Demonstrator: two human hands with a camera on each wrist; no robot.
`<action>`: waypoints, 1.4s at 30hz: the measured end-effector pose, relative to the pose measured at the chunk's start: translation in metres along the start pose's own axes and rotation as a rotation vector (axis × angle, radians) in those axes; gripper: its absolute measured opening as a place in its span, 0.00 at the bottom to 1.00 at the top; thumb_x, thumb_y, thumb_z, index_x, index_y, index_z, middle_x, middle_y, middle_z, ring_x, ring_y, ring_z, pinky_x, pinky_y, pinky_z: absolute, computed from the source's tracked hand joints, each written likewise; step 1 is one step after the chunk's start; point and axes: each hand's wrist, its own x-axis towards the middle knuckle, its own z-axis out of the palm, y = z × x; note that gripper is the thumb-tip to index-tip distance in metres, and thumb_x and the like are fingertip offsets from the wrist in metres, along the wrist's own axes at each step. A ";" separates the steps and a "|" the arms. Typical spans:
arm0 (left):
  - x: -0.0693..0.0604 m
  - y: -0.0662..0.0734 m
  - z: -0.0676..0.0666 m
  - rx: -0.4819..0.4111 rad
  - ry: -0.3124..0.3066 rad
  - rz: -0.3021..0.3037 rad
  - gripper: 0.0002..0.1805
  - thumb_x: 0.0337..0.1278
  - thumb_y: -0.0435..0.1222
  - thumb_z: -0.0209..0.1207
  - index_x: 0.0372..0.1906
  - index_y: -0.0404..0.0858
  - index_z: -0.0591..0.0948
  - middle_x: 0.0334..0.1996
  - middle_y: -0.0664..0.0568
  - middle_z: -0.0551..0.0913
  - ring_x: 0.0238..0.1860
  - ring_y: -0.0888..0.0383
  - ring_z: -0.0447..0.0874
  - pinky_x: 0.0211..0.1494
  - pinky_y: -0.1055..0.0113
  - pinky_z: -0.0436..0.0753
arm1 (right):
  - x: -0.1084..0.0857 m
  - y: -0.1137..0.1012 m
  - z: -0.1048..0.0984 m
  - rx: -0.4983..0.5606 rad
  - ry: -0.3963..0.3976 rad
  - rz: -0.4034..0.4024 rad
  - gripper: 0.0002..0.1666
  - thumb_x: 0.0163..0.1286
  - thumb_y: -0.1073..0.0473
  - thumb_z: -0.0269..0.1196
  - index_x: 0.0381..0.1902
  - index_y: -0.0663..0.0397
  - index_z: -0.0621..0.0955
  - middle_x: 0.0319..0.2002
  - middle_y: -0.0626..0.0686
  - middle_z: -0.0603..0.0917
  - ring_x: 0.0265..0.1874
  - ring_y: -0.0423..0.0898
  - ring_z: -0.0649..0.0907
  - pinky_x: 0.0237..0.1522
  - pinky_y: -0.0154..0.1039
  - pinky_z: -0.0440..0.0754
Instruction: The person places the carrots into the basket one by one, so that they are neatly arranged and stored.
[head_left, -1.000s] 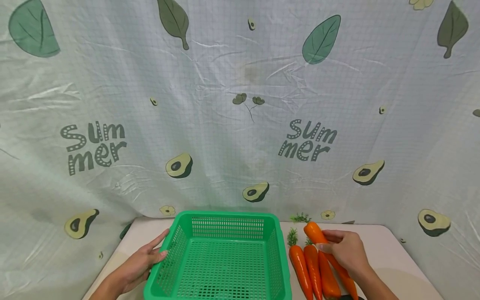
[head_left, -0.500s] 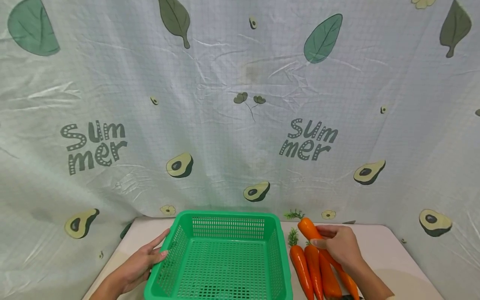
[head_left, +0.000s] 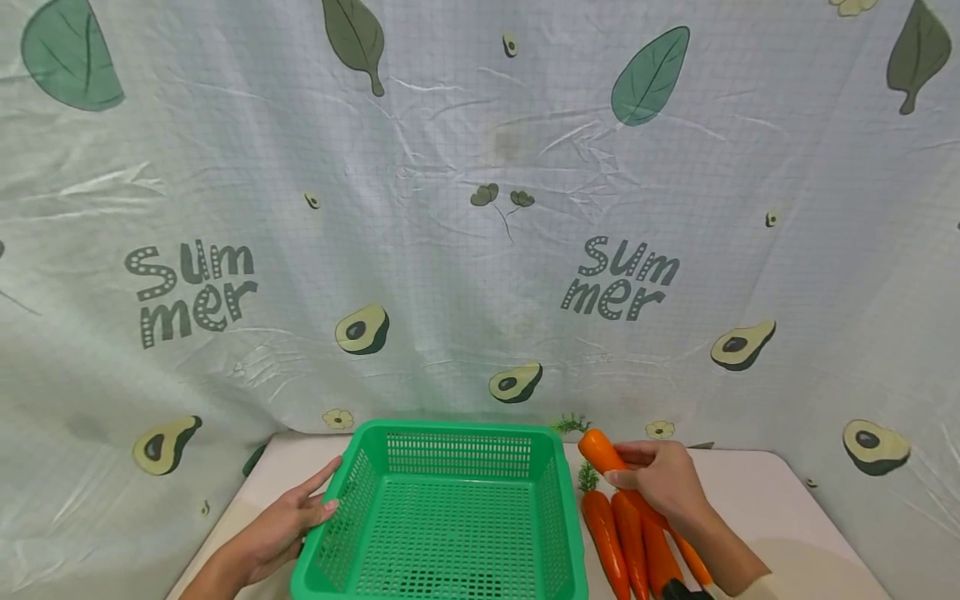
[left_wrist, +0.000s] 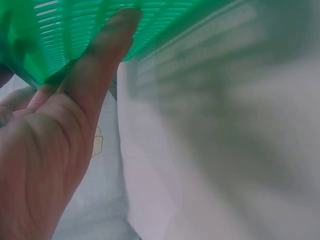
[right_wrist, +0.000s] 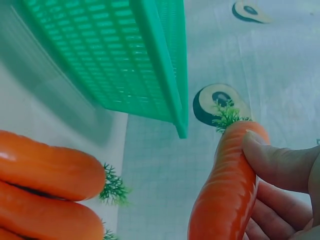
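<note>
My left hand point(head_left: 285, 525) holds the left side of a green slotted plastic basket point(head_left: 558, 467). The thumb is at the rim, and a finger point(left_wrist: 107, 45) lies along the outer wall below it. To the right of the basket, my right hand point(head_left: 663, 479) pinches an orange carrot point(right_wrist: 227, 185) near its top, thumb point(right_wrist: 260, 152) on the near side. A green leafy tuft point(head_left: 573, 423) on that carrot points toward the backdrop. Its thick end is raised, tilted above several carrots point(head_left: 603, 533) lying side by side on the table. The hand and forearm hide part of it.
The basket's floor point(head_left: 457, 533) shows through its open top. A white table point(head_left: 750, 492) stands against a hanging cloth point(head_left: 450, 250) printed with avocados and leaves. Below the right forearm shows a small black thing point(head_left: 678, 592), mostly out of frame.
My right hand has lifted the carrot a little and moved left with it, toward the basket's right rim. The left hand and the basket hold their place.
</note>
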 end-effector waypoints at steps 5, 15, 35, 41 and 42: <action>0.001 0.000 0.001 0.005 0.013 -0.007 0.48 0.83 0.41 0.50 0.84 0.44 0.27 0.79 0.27 0.58 0.60 0.50 0.86 0.58 0.48 0.87 | 0.002 -0.006 0.004 0.015 -0.013 -0.025 0.27 0.59 0.66 0.78 0.57 0.69 0.86 0.52 0.68 0.89 0.46 0.57 0.90 0.42 0.47 0.91; 0.000 0.001 -0.001 -0.001 0.007 -0.006 0.48 0.84 0.41 0.49 0.84 0.44 0.26 0.78 0.28 0.61 0.59 0.51 0.86 0.57 0.48 0.88 | 0.005 -0.019 0.011 0.029 -0.049 -0.044 0.28 0.57 0.67 0.79 0.56 0.68 0.86 0.51 0.67 0.90 0.47 0.58 0.90 0.42 0.46 0.91; 0.001 0.001 0.001 0.018 0.013 -0.007 0.48 0.84 0.43 0.49 0.84 0.46 0.27 0.80 0.24 0.50 0.62 0.51 0.84 0.59 0.48 0.87 | 0.016 -0.037 0.032 0.065 -0.128 -0.095 0.25 0.55 0.69 0.79 0.52 0.68 0.88 0.48 0.66 0.91 0.44 0.54 0.90 0.43 0.48 0.91; -0.002 0.002 0.001 0.019 0.016 -0.009 0.47 0.84 0.42 0.49 0.84 0.45 0.27 0.79 0.25 0.56 0.60 0.50 0.85 0.59 0.48 0.87 | 0.019 -0.044 0.041 0.067 -0.151 -0.101 0.25 0.54 0.70 0.79 0.51 0.68 0.88 0.47 0.64 0.91 0.42 0.52 0.90 0.44 0.48 0.90; -0.002 0.002 0.001 0.023 0.017 -0.008 0.47 0.84 0.42 0.49 0.84 0.45 0.27 0.79 0.25 0.56 0.60 0.50 0.85 0.59 0.48 0.87 | 0.019 -0.045 0.043 0.068 -0.155 -0.104 0.24 0.54 0.70 0.79 0.51 0.68 0.88 0.47 0.63 0.91 0.42 0.52 0.90 0.44 0.48 0.90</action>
